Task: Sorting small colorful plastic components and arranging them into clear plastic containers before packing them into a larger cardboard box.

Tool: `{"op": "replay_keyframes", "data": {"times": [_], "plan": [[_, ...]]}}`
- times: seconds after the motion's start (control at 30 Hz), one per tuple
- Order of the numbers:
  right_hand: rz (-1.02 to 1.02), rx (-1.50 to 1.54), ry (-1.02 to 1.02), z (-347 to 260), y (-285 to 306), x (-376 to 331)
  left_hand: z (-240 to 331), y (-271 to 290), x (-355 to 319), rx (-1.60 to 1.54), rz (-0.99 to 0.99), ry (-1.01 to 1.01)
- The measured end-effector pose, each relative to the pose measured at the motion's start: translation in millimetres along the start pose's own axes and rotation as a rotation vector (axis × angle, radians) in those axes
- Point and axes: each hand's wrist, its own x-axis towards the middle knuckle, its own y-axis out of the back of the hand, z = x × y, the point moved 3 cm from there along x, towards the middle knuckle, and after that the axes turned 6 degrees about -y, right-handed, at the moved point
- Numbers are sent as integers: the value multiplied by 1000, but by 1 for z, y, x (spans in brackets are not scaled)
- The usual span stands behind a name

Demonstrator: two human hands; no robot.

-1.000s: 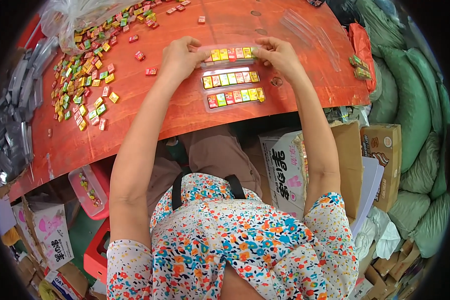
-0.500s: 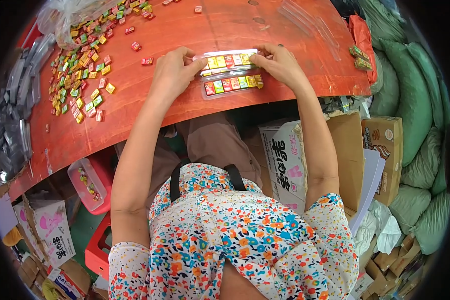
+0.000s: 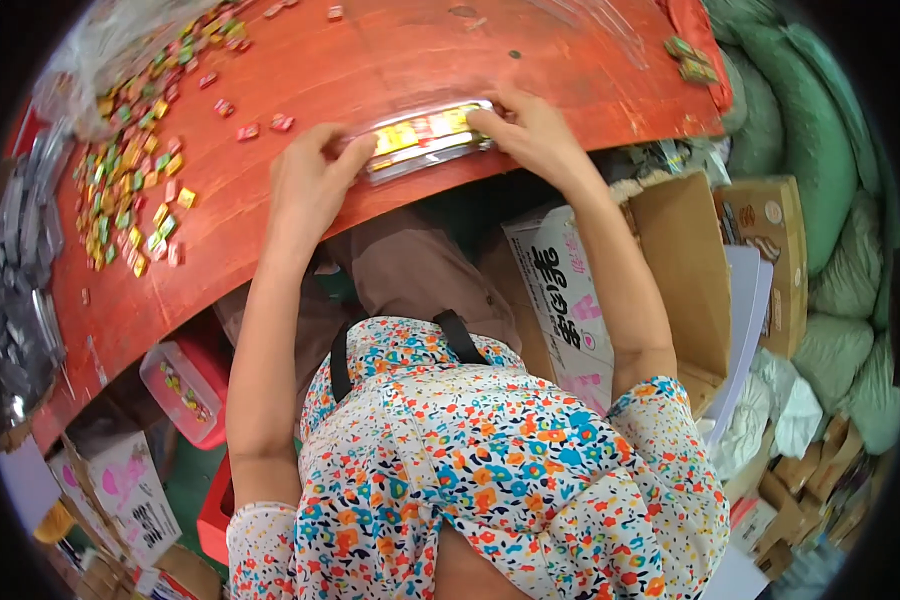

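Item: clear tray of small coloured sweets (image 3: 425, 142), one visible, possibly a stack since a pale second layer shows under it, count of layers not certain; lying near the front edge of the red table (image 3: 390, 60), between the two hands; left hand (image 3: 310, 185), one, fingers curled loosely onto the tray's left end, thumb side tucked against it, grip closed on the tray's end; right hand (image 3: 535, 135), one, fingers bent over the tray's right end and pressing down on its top; sweets in the tray too blurred to count, a single bright yellow and red row shows; loose wrapped sweets (image 3: 130, 190), a heap of several dozen on the table's left part, with stragglers toward the far edge, too many to count; two small greenish packs (image 3: 692, 58) at the table's right corner; green sacks (image 3: 830, 150), at least five stacked at right; cardboard boxes (image 3: 730, 260) below the table, about three at right; one pink lidded tub (image 3: 185, 385) at left; Risks, judged: the tray sits close to the table edge, so a tug toward the body could tip it into the lap; uneven pressure from the two ends could bow it and pop sweets out of their rows
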Motion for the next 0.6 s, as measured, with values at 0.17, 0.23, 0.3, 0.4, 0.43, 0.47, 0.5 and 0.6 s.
{"op": "replay_keyframes", "data": {"times": [0.17, 0.23, 0.3, 0.4, 0.43, 0.47, 0.5, 0.6], "plan": [[121, -140, 92, 3, -17, 10, -4, 0, -8, -144, -131, 130], [54, -42, 39, 8, -16, 11, -13, -6, -8, -382, -114, 224], [124, -50, 79, 15, -19, 12, -5, -4, -11, -493, -155, 309], [-44, 296, -17, 13, -15, -4, -10, 2, -12, -626, -182, 381], [-86, 422, -22, 17, -17, -6, -6, 1, -12, -702, -151, 420], [-73, 429, -29, 22, -16, -10, -1, 0, -13, -697, -166, 417], [-107, 611, -27, 28, -16, -15, 5, -3, -15, -737, -184, 436], [-175, 844, -45, 39, -7, -30, 26, -14, -17, -801, -254, 449]]}}
